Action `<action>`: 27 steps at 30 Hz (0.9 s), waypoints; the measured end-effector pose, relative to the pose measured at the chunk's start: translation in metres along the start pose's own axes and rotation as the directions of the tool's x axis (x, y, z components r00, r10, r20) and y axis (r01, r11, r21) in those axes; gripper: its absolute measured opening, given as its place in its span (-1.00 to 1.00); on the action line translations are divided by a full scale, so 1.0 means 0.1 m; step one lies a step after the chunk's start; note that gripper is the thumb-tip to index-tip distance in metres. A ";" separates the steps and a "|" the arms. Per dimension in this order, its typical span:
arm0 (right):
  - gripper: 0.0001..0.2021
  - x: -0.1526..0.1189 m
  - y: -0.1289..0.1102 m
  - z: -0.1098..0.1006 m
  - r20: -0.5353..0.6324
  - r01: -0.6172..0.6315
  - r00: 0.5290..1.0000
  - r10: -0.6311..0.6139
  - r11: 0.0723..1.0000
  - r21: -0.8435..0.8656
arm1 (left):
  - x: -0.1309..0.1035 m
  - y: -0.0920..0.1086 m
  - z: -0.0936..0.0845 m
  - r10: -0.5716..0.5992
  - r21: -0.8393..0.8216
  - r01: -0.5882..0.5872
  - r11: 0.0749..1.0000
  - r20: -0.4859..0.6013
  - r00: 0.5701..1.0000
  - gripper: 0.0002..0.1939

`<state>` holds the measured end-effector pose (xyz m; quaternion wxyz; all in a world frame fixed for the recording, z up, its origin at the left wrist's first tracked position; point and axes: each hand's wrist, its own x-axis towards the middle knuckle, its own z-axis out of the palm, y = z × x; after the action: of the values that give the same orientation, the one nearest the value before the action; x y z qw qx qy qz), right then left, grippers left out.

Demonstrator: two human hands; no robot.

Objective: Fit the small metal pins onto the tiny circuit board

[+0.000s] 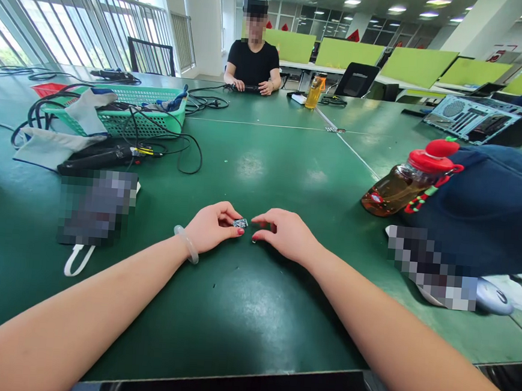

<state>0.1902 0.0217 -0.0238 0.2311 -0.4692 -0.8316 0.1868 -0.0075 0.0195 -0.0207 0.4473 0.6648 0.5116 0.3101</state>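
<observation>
A small silvery piece with a dark pattern (pixel 240 223) is pinched between the thumb and fingers of my left hand (pixel 213 227), low over the green table (pixel 251 315). A pale bracelet (pixel 186 245) circles my left wrist. Just to the right, my right hand (pixel 285 233) has its thumb and fingers apart, a short gap from the piece. A tiny clear speck (pixel 254 241) lies by the right thumb tip; whether it touches the thumb is too small to tell.
Left: green basket (pixel 153 124) with cables and gloves, black pouch (pixel 96 155), phone-like object (pixel 100 207) with white strap. Right: red-lidded bottle (pixel 397 182), dark blue bag (pixel 499 208), mouse (pixel 492 296), metal computer case (pixel 479 119). A person (pixel 253 59) sits opposite near an orange bottle (pixel 315 91).
</observation>
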 end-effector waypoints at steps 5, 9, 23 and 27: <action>-0.89 0.02 0.03 0.00 0.181 -0.037 0.983 0.038 0.999 -0.010 | 0.01 0.00 0.02 -0.005 0.029 0.004 1.000 0.024 1.000 -0.73; -0.89 0.04 0.03 0.01 0.181 -0.043 0.982 0.050 0.998 -0.041 | 0.01 0.00 0.03 -0.005 0.048 0.003 0.999 0.035 0.999 -0.74; -0.88 0.14 0.06 0.02 0.208 -0.198 0.958 0.196 0.980 -0.009 | 0.01 -0.03 0.04 0.031 0.117 -0.035 0.992 0.036 0.999 -0.74; -0.88 0.14 0.06 0.03 0.170 -0.219 0.962 0.215 0.976 0.008 | 0.01 -0.01 0.04 0.019 0.117 -0.024 0.993 0.036 0.999 -0.75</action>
<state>0.1864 0.0367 -0.0266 0.1445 -0.5368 -0.7892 0.2609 -0.0041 0.0191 -0.0232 0.4129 0.7009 0.5139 0.2724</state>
